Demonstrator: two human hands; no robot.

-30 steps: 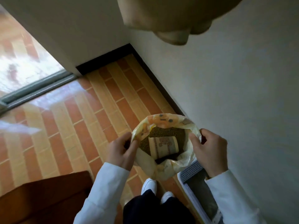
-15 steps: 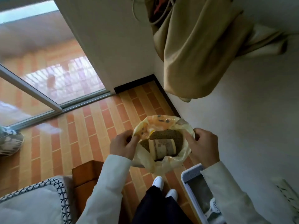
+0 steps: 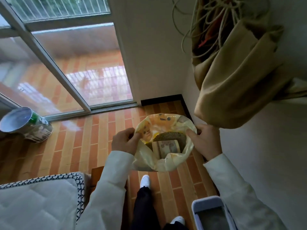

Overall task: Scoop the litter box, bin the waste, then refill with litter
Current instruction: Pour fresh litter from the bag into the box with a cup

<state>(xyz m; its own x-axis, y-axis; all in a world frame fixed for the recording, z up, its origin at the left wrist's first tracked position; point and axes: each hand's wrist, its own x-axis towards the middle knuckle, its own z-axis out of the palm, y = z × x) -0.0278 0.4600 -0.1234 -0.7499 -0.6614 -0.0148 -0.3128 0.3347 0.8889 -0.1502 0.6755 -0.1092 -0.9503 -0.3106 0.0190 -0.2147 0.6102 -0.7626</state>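
Since the earlier frame, the litter box [image 3: 211, 213] has slipped lower in view. Both hands, left hand [image 3: 123, 141] and right hand [image 3: 205, 140], pinch open the yellow litter bag [image 3: 163, 143], held ahead of the box, mouth upward, long axis vertical. Thin plastic might slip, spilling granules.

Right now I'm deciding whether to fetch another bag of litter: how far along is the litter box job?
Looks like the refill stage. The litter box at the lower right seems nearly bare inside, so scooping appears done; binning can't be confirmed. In hand: the left hand and right hand hold the yellow bag open by its rim, with dark granules and a cup inside. Nothing is poured yet.
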